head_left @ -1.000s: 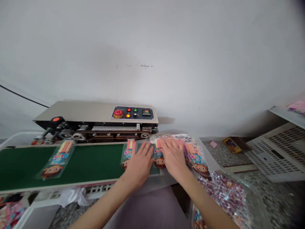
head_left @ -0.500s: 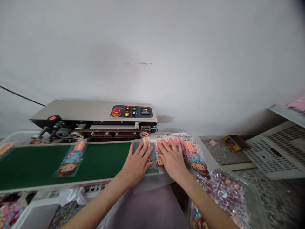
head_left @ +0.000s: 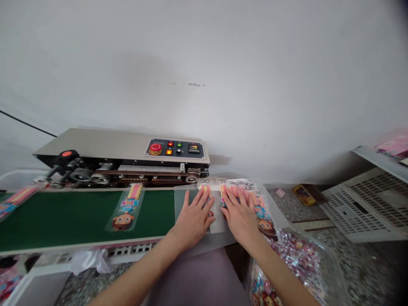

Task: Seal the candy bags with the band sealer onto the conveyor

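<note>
My left hand (head_left: 195, 219) lies flat with its fingers spread over a clear packet (head_left: 208, 193) at the right end of the green belt. Most of that packet is hidden under the fingers. Beside it, my right hand (head_left: 241, 214) rests palm down, fingers stretched, on packets with pink and yellow striped tops (head_left: 222, 190). Right of that hand, an overlapping packet with a brown cartoon face (head_left: 265, 225) shows. On the green belt (head_left: 79, 216) lies another such packet (head_left: 128, 208), apart from both hands. A further packet (head_left: 19, 199) is at the far left.
Behind the belt stands a sealing machine (head_left: 127, 142) with rollers and a lit control panel (head_left: 176, 148). A clear bag of shiny pink wrapped pieces (head_left: 299, 259) is at lower right. A white perforated crate (head_left: 366, 204) and a small yellow box (head_left: 304, 194) are farther right.
My left hand has shifted slightly right, and my right hand a little right too. Packets on the belt lie at different spots than before. The camera view has moved slightly.
</note>
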The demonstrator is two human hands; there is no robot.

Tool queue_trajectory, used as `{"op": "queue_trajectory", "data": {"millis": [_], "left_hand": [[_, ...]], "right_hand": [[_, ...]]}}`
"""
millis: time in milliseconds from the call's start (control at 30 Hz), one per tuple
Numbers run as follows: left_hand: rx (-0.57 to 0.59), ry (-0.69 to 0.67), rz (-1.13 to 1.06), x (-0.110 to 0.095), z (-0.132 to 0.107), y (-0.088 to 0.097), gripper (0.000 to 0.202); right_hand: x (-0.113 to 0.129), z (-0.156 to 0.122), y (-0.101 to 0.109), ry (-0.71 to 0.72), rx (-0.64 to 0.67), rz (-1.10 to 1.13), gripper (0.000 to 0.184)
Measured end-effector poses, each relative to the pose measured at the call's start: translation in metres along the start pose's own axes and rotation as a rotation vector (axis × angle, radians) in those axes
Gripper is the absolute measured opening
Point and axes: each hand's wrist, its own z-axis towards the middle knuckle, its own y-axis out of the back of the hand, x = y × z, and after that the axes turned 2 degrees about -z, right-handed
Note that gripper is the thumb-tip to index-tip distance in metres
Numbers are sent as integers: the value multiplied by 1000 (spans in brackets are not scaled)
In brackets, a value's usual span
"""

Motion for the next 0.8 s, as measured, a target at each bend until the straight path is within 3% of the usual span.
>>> {"op": "queue_trajectory", "data": {"millis": [233,333,433,533,633,800], "left_hand": [[122,113,109,21,-21,32,51],[103,175,114,16,-15,43,49],[100,100,42,2,3,48,48],[103,9,-57,-18,26,38,54],[76,8,-101,-32,38,18,55],[43,21,-77,-24,29,-2,54]], "right_hand": [[20,12,2,7,-46,35,46],[28,13,2,27,-22,56,43],[29,9,8,51,-9,65,42],[14,5,18,-34,-59,-28,44],[-4,3,21,-111,-64,-124,43],[-9,2,9,-33,32,-96,45]]}}
